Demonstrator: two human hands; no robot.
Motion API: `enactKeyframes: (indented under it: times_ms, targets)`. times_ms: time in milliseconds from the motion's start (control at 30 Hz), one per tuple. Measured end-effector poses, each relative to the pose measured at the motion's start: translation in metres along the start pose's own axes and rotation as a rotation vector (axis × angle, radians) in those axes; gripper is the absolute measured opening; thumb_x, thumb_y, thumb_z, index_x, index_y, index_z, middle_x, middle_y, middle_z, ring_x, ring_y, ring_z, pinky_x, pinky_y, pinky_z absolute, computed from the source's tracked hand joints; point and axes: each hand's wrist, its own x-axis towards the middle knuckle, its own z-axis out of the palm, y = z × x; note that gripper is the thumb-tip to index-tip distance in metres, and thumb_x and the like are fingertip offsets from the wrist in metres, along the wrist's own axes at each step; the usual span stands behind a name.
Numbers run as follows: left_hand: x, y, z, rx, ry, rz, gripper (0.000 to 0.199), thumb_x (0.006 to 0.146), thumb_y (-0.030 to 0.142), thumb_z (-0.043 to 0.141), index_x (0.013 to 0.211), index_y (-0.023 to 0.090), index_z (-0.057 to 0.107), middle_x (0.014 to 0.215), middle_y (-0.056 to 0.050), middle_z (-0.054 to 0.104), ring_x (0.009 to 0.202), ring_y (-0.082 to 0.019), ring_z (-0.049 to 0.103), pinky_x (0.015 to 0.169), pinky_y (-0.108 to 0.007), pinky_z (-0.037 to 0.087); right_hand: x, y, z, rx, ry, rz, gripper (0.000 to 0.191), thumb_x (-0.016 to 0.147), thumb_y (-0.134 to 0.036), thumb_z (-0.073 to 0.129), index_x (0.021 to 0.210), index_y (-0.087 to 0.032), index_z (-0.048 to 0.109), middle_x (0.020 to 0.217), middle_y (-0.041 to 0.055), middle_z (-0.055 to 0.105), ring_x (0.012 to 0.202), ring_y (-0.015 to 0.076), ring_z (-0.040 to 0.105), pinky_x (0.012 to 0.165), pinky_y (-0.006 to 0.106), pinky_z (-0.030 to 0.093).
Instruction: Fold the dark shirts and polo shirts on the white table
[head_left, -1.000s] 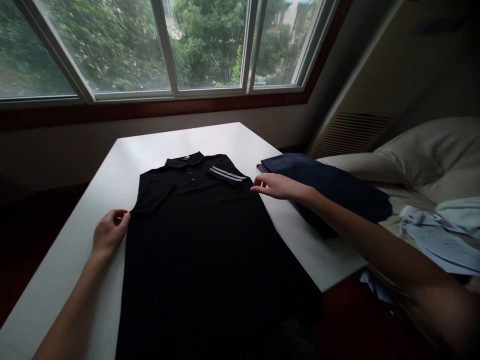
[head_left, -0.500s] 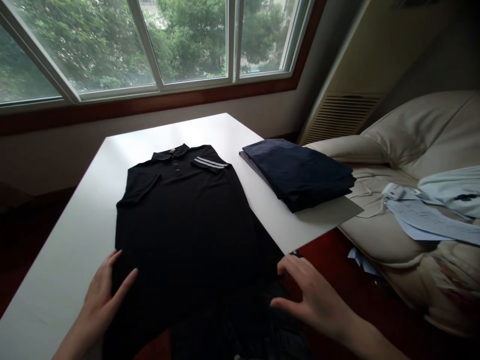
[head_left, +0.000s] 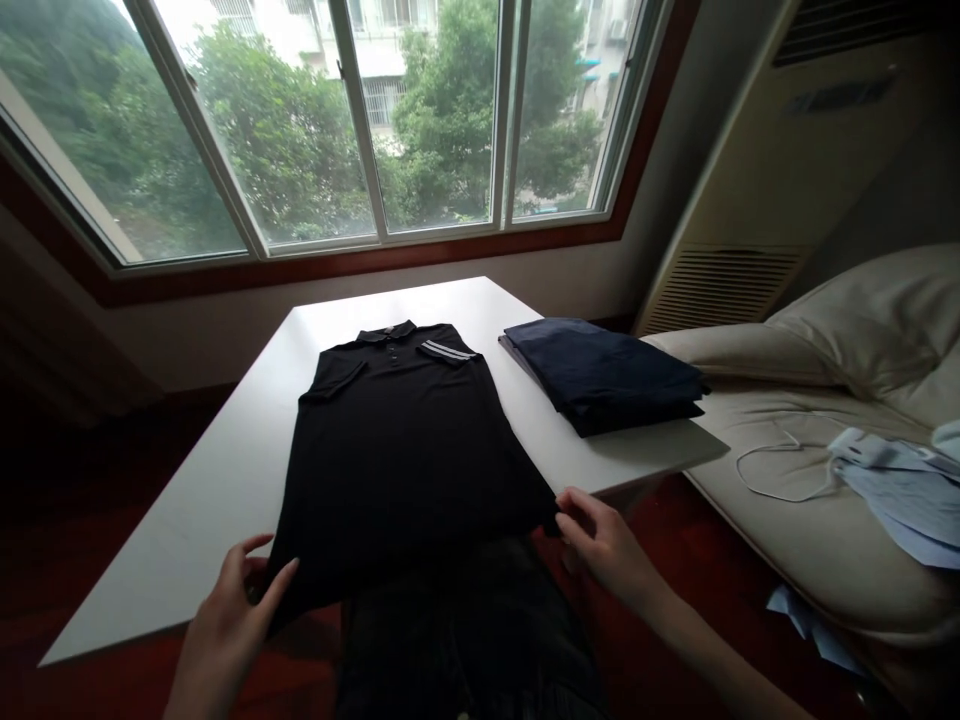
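Note:
A black polo shirt (head_left: 405, 450) lies spread on a white table (head_left: 217, 450), its collar toward the window and its hem toward me. One short sleeve, with two pale stripes, is folded onto the front. At the hem's right corner, my right hand (head_left: 600, 535) pinches the fabric between thumb and fingers. My left hand (head_left: 240, 600) is at the shirt's lower left edge, thumb and fingers apart, the thumb over the black cloth. Part of the hem hangs past the near table edge, above my dark trousers (head_left: 465, 630).
A stack of folded dark clothes (head_left: 600, 370) rests on the table's right part. To the right stands a cream sofa (head_left: 750, 480) with papers (head_left: 900, 490) and a white cord on it. A tall air conditioner (head_left: 742, 240) stands behind, beside the window (head_left: 435, 120).
My right hand has closed on the hem's right corner, where before it was open beside it. My left hand stays at the left edge. The view has tilted up and shifted left.

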Motion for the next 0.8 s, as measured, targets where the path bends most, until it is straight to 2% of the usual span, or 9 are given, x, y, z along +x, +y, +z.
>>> enactKeyframes:
  times_ms: [100,167,267,367,467,600,700,800]
  targets:
    - [0.0,-0.007,-0.01,-0.149,-0.099,-0.059,0.078,0.058,0.075,0.064,0.116,0.025,0.046,0.083,-0.003,0.066,0.08,-0.03,0.07,0.063,-0.038,0.057,0.008,0.025,-0.036,0.22,0.012,0.118,0.02,0.081,-0.04,0.047,0.07,-0.023,0.047,0.064,-0.0027,0.048,0.064,0.0168,0.05,0.062,0.029,0.041]
    - [0.0,-0.016,-0.014,-0.209,-0.161,-0.093,0.08,0.058,0.075,0.065,0.118,0.026,0.044,0.083,-0.001,0.064,0.079,-0.029,0.071,0.06,-0.035,0.057,0.012,0.045,-0.052,0.3,0.024,0.176,0.023,0.078,-0.043,0.051,0.069,-0.023,0.049,0.063,-0.0031,0.048,0.063,0.0159,0.049,0.061,0.028,0.04]
    - [-0.002,-0.024,-0.016,-0.219,-0.194,-0.102,0.085,0.055,0.08,0.064,0.116,0.025,0.043,0.079,0.0,0.063,0.077,-0.029,0.071,0.059,-0.033,0.055,0.014,0.072,-0.056,0.359,-0.004,0.233,0.026,0.071,-0.046,0.059,0.067,-0.021,0.052,0.063,-0.003,0.049,0.062,0.0147,0.049,0.059,0.027,0.039]
    - [-0.009,-0.018,-0.02,-0.176,-0.195,-0.07,0.08,0.06,0.082,0.058,0.112,0.023,0.046,0.076,0.0,0.062,0.074,-0.028,0.07,0.06,-0.031,0.053,0.012,0.09,-0.046,0.389,-0.089,0.296,0.028,0.068,-0.047,0.06,0.065,-0.021,0.053,0.061,-0.003,0.049,0.058,0.0136,0.048,0.055,0.026,0.038]
    - [-0.021,0.0,-0.028,-0.121,-0.18,-0.037,0.069,0.069,0.08,0.053,0.105,0.021,0.051,0.076,-0.002,0.063,0.072,-0.025,0.068,0.06,-0.03,0.052,0.008,0.095,-0.041,0.403,-0.127,0.325,0.028,0.069,-0.048,0.06,0.066,-0.02,0.052,0.06,-0.0026,0.051,0.057,0.0136,0.051,0.054,0.026,0.039]
    - [-0.031,0.017,-0.035,-0.097,-0.178,-0.037,0.061,0.068,0.078,0.056,0.091,0.021,0.054,0.07,0.0,0.061,0.067,-0.022,0.064,0.057,-0.027,0.048,0.004,0.088,-0.043,0.412,-0.126,0.337,0.03,0.068,-0.049,0.06,0.067,-0.021,0.052,0.059,-0.003,0.051,0.054,0.0131,0.052,0.052,0.025,0.04]
    - [-0.031,0.012,-0.034,-0.072,-0.238,-0.03,0.056,0.068,0.076,0.057,0.08,0.021,0.052,0.061,0.003,0.055,0.057,-0.017,0.057,0.052,-0.024,0.043,0.001,0.082,-0.042,0.361,-0.128,0.332,0.031,0.065,-0.051,0.06,0.065,-0.021,0.052,0.057,-0.0025,0.053,0.053,0.0133,0.053,0.052,0.025,0.042]
    - [-0.028,-0.005,-0.03,-0.064,-0.294,0.007,0.053,0.067,0.072,0.061,0.072,0.021,0.048,0.058,0.004,0.051,0.055,-0.015,0.052,0.051,-0.023,0.039,-0.003,0.081,-0.038,0.262,-0.171,0.371,0.035,0.062,-0.057,0.058,0.062,-0.022,0.053,0.054,-0.0005,0.055,0.05,0.016,0.055,0.051,0.027,0.044]
